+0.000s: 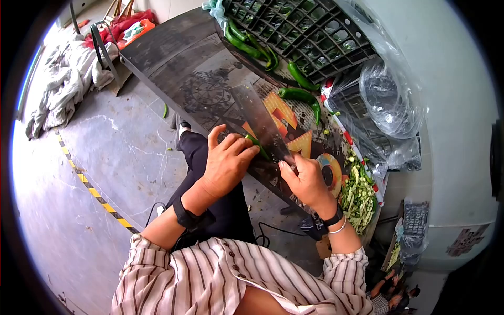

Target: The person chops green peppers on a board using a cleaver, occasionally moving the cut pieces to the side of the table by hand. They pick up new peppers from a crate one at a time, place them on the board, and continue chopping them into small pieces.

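Observation:
A wide-bladed knife (257,113) is gripped in my right hand (305,181), its blade pointing away from me across the table. My left hand (227,163) presses its curled fingertips onto a green chili pepper (258,145) lying right beside the blade. Beyond the knife, a whole green pepper (303,96) rests on the patterned table top (210,86). To the right of my right hand lies a heap of sliced pepper (358,202) along the table's edge.
A black plastic crate (310,34) stands at the far side, with more green peppers (245,44) next to it. Clear plastic wrapping (391,100) covers things on the right. Cloth (71,79) lies on the floor at left. Other people (391,294) sit at lower right.

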Demonstrator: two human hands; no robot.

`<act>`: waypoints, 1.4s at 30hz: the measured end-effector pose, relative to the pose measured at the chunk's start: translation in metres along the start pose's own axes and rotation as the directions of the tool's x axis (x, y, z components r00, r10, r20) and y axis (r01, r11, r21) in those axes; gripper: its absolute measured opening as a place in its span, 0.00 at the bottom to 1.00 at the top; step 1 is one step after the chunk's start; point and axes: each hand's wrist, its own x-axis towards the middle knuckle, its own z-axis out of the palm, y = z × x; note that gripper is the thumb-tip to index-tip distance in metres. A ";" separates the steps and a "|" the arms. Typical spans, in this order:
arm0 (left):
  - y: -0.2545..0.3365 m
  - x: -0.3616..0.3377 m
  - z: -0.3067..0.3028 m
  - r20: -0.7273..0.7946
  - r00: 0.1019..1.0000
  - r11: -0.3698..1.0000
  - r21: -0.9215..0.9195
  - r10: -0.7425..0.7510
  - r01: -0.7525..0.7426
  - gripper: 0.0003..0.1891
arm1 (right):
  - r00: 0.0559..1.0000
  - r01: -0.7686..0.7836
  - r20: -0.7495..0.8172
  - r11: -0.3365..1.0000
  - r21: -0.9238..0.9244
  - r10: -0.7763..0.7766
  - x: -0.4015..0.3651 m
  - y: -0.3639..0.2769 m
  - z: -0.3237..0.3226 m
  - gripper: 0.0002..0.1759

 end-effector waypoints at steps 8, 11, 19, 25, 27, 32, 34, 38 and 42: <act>0.002 0.001 -0.003 -0.009 1.000 1.000 -0.005 -0.025 0.025 0.12 | 1.000 -0.008 0.007 1.000 0.000 0.008 0.002 0.001 0.002 0.05; 0.002 0.001 -0.002 -0.007 1.000 1.000 0.012 -0.027 0.027 0.12 | 1.000 0.022 0.007 0.999 -0.026 -0.022 0.004 0.000 0.000 0.06; 0.002 0.000 -0.003 0.000 1.000 0.999 0.044 -0.028 0.028 0.10 | 0.999 0.024 0.036 1.000 -0.007 -0.024 0.006 0.003 0.002 0.05; 0.003 0.001 -0.005 0.010 1.000 0.998 0.048 -0.027 0.027 0.09 | 0.999 0.038 0.038 0.999 -0.009 -0.037 0.010 0.006 0.003 0.05; 0.003 0.001 -0.005 0.009 1.000 0.998 0.049 -0.025 0.025 0.09 | 0.999 0.041 0.029 0.999 -0.011 -0.041 0.011 0.007 0.003 0.05; 0.004 0.000 -0.006 0.016 0.999 0.998 0.052 -0.031 0.030 0.10 | 0.996 0.084 0.045 0.996 -0.027 -0.083 0.015 0.013 0.003 0.10; 0.004 0.000 -0.005 0.015 0.999 0.998 0.053 -0.035 0.034 0.10 | 0.995 0.090 0.044 0.995 -0.032 -0.089 0.017 0.014 0.004 0.11; 0.005 0.002 -0.005 0.007 0.999 0.998 0.059 -0.036 0.035 0.10 | 0.996 0.058 0.060 0.998 0.006 -0.059 0.022 0.013 0.004 0.12; 0.005 0.002 -0.004 0.003 1.000 0.998 0.061 -0.021 0.021 0.10 | 0.994 -0.015 0.106 0.999 0.031 0.011 0.028 0.014 -0.001 0.12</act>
